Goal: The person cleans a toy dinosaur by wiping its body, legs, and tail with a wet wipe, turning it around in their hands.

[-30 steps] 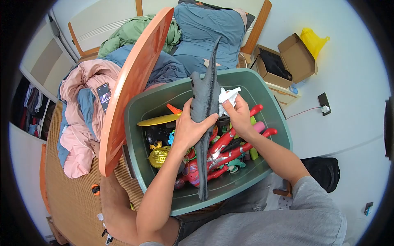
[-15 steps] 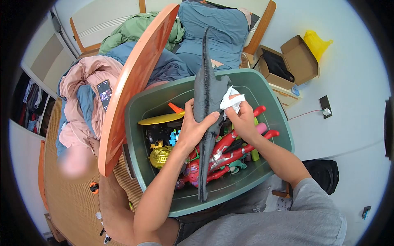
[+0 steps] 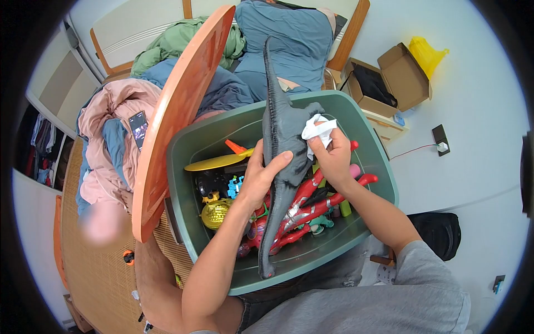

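A long grey toy dinosaur (image 3: 286, 128) is held over a green plastic bin (image 3: 219, 122). My left hand (image 3: 261, 175) is closed round the dinosaur's body, with the thumb across its side. In my right hand (image 3: 334, 158) a white tissue (image 3: 319, 129) is pinched, touching the dinosaur's legs or flank. Below, inside the bin, lie a red and silver toy figure (image 3: 303, 195), a yellow disc-shaped toy (image 3: 219, 162), a shiny yellow-green ball (image 3: 215, 214) and a blue block toy (image 3: 235, 186).
An orange lid or tabletop (image 3: 183, 117) stands on edge left of the bin. Behind are blue bedding (image 3: 283, 44) and pink bedding (image 3: 111, 145) with a phone (image 3: 138, 129) on it. An open cardboard box (image 3: 409, 83) sits at right, a black bag (image 3: 439, 234) below.
The dinosaur has rolled slightly, showing more of its side and legs, and its lower end has shifted left. The tissue in my right hand has moved a little to the right.
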`<action>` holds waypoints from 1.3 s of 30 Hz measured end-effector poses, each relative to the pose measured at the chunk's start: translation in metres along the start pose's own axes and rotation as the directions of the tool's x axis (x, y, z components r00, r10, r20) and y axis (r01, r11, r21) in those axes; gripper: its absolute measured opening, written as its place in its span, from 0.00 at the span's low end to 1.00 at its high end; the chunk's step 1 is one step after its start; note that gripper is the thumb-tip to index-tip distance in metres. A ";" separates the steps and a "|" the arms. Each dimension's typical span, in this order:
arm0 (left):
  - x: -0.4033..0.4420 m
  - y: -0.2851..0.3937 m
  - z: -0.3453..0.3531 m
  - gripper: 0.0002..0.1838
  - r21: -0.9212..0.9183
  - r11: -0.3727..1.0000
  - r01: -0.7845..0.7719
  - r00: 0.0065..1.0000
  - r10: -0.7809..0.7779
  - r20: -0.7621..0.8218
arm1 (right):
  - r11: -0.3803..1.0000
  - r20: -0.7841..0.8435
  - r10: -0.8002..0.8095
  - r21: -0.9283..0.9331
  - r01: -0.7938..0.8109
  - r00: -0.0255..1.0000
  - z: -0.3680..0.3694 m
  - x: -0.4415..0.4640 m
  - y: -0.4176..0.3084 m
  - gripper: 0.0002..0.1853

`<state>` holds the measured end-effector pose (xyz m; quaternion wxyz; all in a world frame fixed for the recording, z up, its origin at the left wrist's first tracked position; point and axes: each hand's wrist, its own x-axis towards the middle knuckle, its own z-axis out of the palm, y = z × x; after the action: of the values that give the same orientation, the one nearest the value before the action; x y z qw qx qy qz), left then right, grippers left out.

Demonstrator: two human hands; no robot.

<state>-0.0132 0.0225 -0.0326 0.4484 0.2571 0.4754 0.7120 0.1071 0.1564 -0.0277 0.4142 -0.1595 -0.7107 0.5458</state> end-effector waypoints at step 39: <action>-0.006 0.019 0.012 0.49 0.600 0.800 0.026 0.990 0.063 -0.127 | 0.940 0.105 -0.113 -0.312 0.141 0.988 0.002 -0.002 -0.015 0.09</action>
<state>-0.0081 0.0195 -0.0100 0.3026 0.3397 0.7038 0.5456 0.1102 0.1478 -0.0148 0.3864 -0.1545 -0.8154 0.4024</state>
